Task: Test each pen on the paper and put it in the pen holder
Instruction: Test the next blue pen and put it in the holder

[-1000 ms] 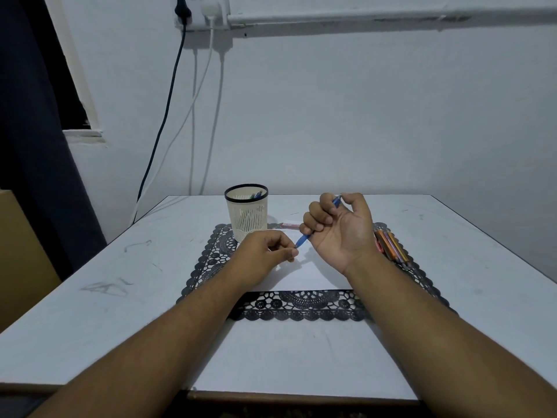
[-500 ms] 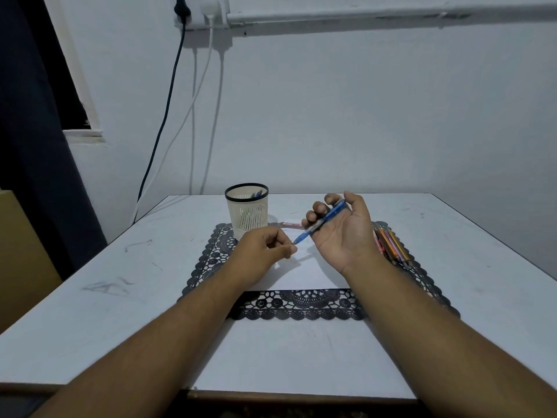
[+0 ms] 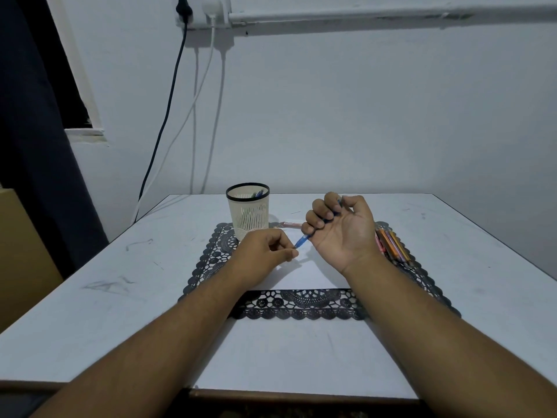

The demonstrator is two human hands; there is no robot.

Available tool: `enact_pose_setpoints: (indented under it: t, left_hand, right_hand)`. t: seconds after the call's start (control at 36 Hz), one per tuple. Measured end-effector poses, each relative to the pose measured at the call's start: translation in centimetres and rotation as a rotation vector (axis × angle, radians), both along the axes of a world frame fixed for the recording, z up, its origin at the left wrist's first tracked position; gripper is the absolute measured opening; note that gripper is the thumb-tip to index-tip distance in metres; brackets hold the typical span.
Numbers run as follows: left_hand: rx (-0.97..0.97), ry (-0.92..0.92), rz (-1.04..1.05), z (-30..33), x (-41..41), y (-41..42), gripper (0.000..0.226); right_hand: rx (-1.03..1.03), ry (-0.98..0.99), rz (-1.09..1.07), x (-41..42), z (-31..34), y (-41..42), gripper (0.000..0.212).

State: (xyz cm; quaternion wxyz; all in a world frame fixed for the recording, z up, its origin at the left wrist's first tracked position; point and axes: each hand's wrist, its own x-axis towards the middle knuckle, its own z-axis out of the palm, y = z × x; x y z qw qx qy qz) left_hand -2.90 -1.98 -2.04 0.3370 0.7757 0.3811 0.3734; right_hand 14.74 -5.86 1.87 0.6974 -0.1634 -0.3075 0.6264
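My right hand [image 3: 340, 233] is palm up over the white paper [image 3: 304, 276], its fingers curled around a blue pen [image 3: 302, 241]. The pen's lower end points down-left at my left hand [image 3: 262, 254]. That hand rests on the paper with thumb and forefinger pinched together just below the pen's end; I see nothing between them. The cream mesh pen holder [image 3: 248, 215] with a black rim stands behind my left hand, with a few pens inside [image 3: 257, 194]. Several coloured pens [image 3: 391, 245] lie to the right of my right hand.
The paper lies on a black lace mat [image 3: 301, 306] on a white table [image 3: 90, 312]. A pink pen [image 3: 291, 225] lies beside the holder. Cables [image 3: 168, 116] hang down the wall behind. A brown box [image 3: 18, 267] stands left of the table.
My right hand's fingers loosened on the blue pen, then curled around it again. The pen's lower end stays close to my left fingertips. My left hand has barely moved.
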Motion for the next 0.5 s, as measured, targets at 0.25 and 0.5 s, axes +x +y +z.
enact_pose_setpoints:
  t: [0.25, 0.5]
  left_hand:
    - [-0.004, 0.004, -0.019, 0.06, -0.05, -0.12, 0.012]
    - [0.013, -0.015, -0.024, 0.08, -0.04, -0.25, 0.015]
  right_hand:
    - [0.001, -0.035, 0.017, 0.14, 0.00, 0.01, 0.024]
    - [0.023, -0.058, 0.029, 0.07, 0.26, -0.19, 0.022]
